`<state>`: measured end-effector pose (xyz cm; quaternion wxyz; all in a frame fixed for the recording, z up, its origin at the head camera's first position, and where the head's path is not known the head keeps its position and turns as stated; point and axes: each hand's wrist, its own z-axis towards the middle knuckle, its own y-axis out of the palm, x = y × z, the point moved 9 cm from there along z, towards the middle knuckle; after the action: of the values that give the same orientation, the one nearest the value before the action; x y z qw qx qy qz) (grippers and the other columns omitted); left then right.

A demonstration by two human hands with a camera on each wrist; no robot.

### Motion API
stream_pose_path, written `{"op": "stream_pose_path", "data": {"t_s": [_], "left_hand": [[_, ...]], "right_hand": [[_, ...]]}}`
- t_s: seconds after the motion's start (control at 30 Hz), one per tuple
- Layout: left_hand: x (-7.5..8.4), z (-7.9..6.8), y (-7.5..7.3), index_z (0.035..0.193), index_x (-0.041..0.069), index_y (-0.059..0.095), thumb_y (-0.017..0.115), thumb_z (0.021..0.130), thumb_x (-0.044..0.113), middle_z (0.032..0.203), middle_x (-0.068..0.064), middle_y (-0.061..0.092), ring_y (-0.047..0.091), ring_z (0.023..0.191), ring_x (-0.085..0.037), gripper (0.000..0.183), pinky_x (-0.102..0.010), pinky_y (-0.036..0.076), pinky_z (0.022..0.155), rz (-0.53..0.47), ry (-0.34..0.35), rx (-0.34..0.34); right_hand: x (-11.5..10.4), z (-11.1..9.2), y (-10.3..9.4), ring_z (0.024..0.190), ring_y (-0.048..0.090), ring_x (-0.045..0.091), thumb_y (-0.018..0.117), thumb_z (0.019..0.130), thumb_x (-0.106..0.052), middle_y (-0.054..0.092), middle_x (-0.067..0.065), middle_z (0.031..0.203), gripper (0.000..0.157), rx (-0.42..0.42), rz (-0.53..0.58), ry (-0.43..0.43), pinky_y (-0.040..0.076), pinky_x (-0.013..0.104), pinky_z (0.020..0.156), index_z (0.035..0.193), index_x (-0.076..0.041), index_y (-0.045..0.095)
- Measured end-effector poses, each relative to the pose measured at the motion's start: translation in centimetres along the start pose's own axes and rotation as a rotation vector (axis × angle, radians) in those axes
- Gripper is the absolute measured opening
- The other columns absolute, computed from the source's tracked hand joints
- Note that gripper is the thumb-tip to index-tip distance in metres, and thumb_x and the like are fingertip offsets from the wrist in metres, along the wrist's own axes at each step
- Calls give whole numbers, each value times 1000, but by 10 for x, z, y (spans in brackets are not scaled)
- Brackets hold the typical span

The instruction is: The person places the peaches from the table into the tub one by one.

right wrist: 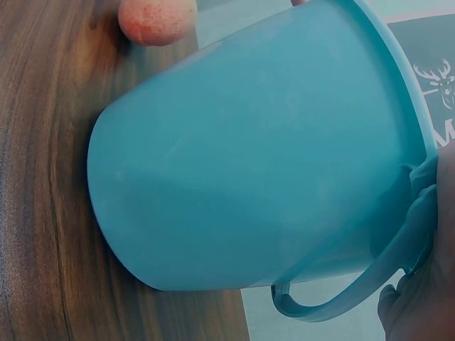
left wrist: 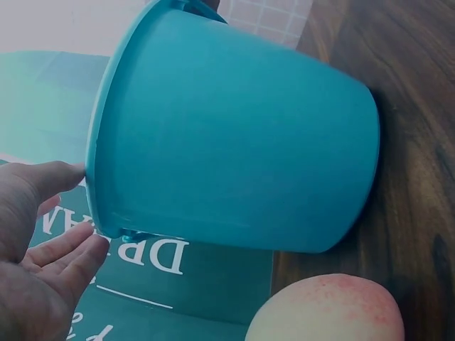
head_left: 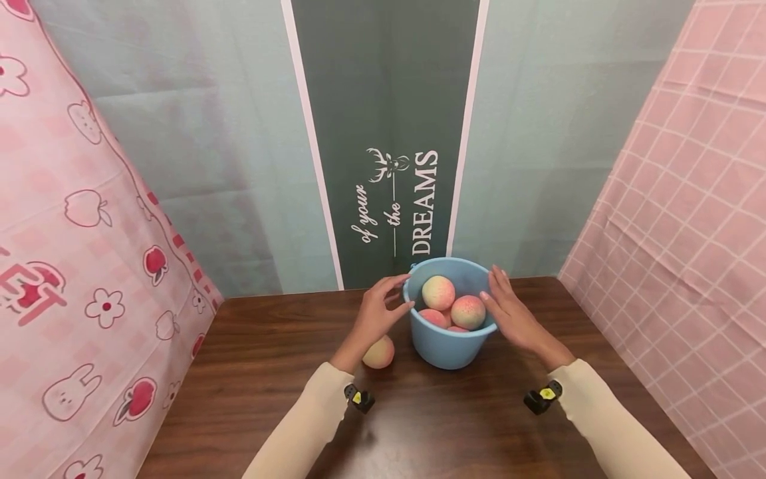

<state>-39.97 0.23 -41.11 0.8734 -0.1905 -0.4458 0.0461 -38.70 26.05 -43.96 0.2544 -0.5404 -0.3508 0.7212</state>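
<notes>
A light blue bucket (head_left: 449, 347) stands upright on the table with several pink-and-cream peaches (head_left: 468, 312) inside. My left hand (head_left: 378, 307) is at its left rim, thumb tip and fingertips right at the edge, fingers loosely spread. In the left wrist view the thumb meets the bucket's rim (left wrist: 92, 156). My right hand (head_left: 516, 318) lies along the right rim, its fingers fairly straight and the thumb over the edge. The bucket's handle (right wrist: 341, 307) hangs beside that hand in the right wrist view. Another peach (head_left: 380, 353) lies outside, by my left wrist.
The dark wooden table (head_left: 269, 372) ends at a grey-green cloth backdrop (head_left: 239, 166) just behind the bucket. Pink patterned cloth (head_left: 78, 266) hangs on the left, pink checked cloth (head_left: 688, 219) on the right.
</notes>
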Motion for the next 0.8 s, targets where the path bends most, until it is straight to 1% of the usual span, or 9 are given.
{"op": "stream_pose_path", "data": {"t_s": [0.1, 0.23, 0.3, 0.43, 0.53, 0.67, 0.73, 0.8], "left_hand": [[-2, -6, -2, 129, 10, 57, 76, 79, 10, 121, -8, 58, 58, 109, -24, 54, -35, 51, 87, -10, -13, -2], [-4, -16, -7, 128, 10, 58, 76, 79, 12, 123, -8, 57, 57, 110, -28, 52, -34, 51, 87, -10, -26, 1], [-7, -22, -11, 128, 13, 58, 77, 79, 13, 124, -9, 57, 56, 111, -26, 53, -35, 51, 87, -1, -38, 7], [-14, -31, -19, 127, 18, 59, 78, 78, 14, 124, -7, 58, 56, 110, -18, 53, -32, 51, 87, 17, -76, 29], [-19, -37, -28, 126, 19, 60, 79, 77, 16, 123, -4, 59, 57, 110, -18, 53, -31, 50, 88, 41, -91, 58], [-26, -47, -38, 126, 17, 60, 80, 75, 20, 121, -2, 60, 57, 110, -23, 54, -39, 49, 91, 111, -86, 90], [-31, -51, -41, 125, 18, 61, 81, 75, 20, 122, -1, 60, 57, 111, -22, 54, -42, 47, 93, 135, -93, 95], [-36, -56, -43, 125, 20, 61, 81, 75, 19, 123, -1, 60, 56, 113, -19, 54, -43, 45, 95, 138, -116, 92]], "right_hand": [[0, 0, 0, 141, -17, 19, 30, 101, -45, -14, -6, 156, 64, 1, -3, 4, 8, 67, 105, 151, -21, -3], [-1, 0, 0, 141, -17, 20, 31, 101, -44, -14, -4, 156, 64, 4, 3, 0, 7, 67, 105, 151, -20, -3], [-1, 0, -1, 141, -16, 20, 30, 101, -46, -13, -3, 156, 65, 10, 3, -3, 6, 66, 106, 151, -19, -2], [-2, 2, -2, 141, -16, 21, 29, 101, -46, -12, -2, 157, 66, 9, 0, -14, 6, 66, 106, 151, -16, -1], [-2, 4, -3, 142, -15, 21, 30, 101, -46, -12, -2, 157, 66, 4, 0, -11, 6, 65, 106, 151, -17, -1], [-1, 6, -4, 142, -15, 21, 29, 101, -47, -13, -3, 157, 66, -3, 0, -9, 7, 66, 106, 151, -17, -1], [-2, 7, -4, 141, -16, 21, 29, 101, -48, -13, -3, 156, 66, -7, 0, -12, 6, 66, 106, 151, -17, -2], [-1, 8, -5, 141, -16, 21, 29, 101, -47, -13, -3, 156, 66, -9, -1, -15, 6, 65, 106, 151, -17, -2]]}}
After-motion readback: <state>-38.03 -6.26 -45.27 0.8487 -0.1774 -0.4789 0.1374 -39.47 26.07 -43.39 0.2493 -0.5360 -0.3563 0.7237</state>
